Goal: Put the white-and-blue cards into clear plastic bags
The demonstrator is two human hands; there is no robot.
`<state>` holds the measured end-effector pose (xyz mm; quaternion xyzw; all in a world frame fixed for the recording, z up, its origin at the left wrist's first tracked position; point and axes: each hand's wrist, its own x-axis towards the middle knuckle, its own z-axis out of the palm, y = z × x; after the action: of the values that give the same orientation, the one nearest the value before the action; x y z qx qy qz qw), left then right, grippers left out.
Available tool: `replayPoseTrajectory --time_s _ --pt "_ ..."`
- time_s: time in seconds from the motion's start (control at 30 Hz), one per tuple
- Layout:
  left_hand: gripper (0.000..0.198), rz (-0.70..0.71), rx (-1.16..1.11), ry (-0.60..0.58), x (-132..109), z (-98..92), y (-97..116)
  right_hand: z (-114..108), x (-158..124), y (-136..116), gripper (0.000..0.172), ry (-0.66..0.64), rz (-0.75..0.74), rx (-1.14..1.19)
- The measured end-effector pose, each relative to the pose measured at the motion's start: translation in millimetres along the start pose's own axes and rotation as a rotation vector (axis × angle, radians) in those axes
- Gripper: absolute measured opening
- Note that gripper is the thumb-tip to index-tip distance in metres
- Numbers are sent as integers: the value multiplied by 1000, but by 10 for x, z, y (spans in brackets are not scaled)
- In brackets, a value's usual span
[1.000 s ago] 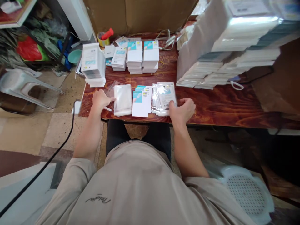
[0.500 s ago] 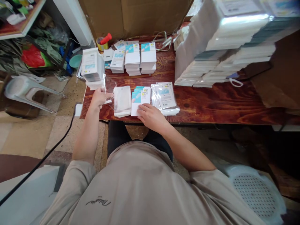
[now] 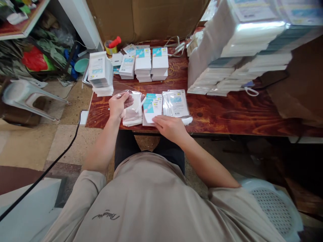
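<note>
My left hand (image 3: 118, 105) pinches a clear plastic bag (image 3: 129, 95) by its edge, above a stack of clear bags (image 3: 133, 114) at the table's front. To the right, my right hand (image 3: 169, 126) grips the lower edge of a white card with a blue printed top (image 3: 149, 116), thumb and fingers closed on it. This card lies over a fanned row of similar cards (image 3: 152, 97). Right of them is a pile of bagged cards (image 3: 178, 104), close to my right fingers but apart from them.
Stacks of cards (image 3: 159, 64) stand at the back of the wooden table (image 3: 217, 114). A tall pile of bagged packs (image 3: 224, 57) rises on the right. A bundle (image 3: 98, 72) sits at the left edge, near a tape roll (image 3: 111, 48). Stools flank me.
My left hand has moved right with the clear bag, from beside the bag stack to above it. My right hand has shifted slightly right, and the card's lower edge is now lifted.
</note>
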<state>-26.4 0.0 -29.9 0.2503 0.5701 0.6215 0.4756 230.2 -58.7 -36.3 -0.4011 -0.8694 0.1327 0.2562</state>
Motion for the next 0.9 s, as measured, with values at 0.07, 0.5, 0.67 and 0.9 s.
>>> replayPoseTrajectory --time_s 0.07,0.5,0.67,0.9 --pt "26 50 -16 17 3 48 23 -57 0 46 20 349 212 163" --pt "32 55 30 -130 -264 317 -29 131 307 220 44 631 685 1031" --pt "40 43 -9 -213 -377 398 -110 322 381 16 47 690 650 1015" --pt "41 14 -36 -270 -347 286 45 191 262 239 46 423 458 1084"
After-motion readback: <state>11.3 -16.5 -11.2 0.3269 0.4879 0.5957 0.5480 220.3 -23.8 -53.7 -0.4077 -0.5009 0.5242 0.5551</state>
